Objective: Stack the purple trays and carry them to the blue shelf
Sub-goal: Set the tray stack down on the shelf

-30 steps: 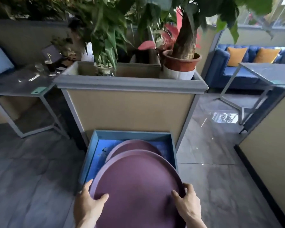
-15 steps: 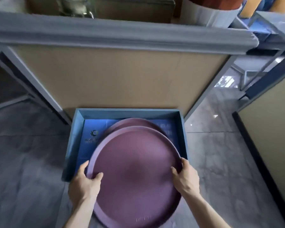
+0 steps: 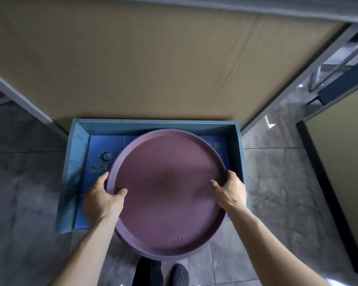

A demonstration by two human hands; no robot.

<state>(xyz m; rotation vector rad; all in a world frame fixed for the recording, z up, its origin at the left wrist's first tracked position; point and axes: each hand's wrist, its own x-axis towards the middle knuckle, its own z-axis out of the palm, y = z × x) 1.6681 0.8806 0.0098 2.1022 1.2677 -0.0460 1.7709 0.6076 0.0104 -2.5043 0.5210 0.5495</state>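
A large round purple tray (image 3: pixel 167 193) is held over the blue shelf (image 3: pixel 72 162), a shallow blue box on the floor with a printed logo inside. My left hand (image 3: pixel 102 200) grips the tray's left rim, thumb on top. My right hand (image 3: pixel 229 190) grips its right rim the same way. The tray's near edge sticks out past the shelf's front towards my feet. The second purple tray seen earlier is hidden beneath this one; a thin purple edge (image 3: pixel 153 132) shows at the far side.
A tan planter wall (image 3: pixel 153 69) with grey frame stands right behind the shelf. Another tan panel (image 3: pixel 343 172) with a dark base rises at the right. Grey tiled floor (image 3: pixel 25 203) surrounds the shelf. My dark shoes (image 3: pixel 163 273) show below the tray.
My view has tipped down and closer. The held tray has moved forward and lower over the shelf, now covering the tray that lay inside. Both hands kept their grip.
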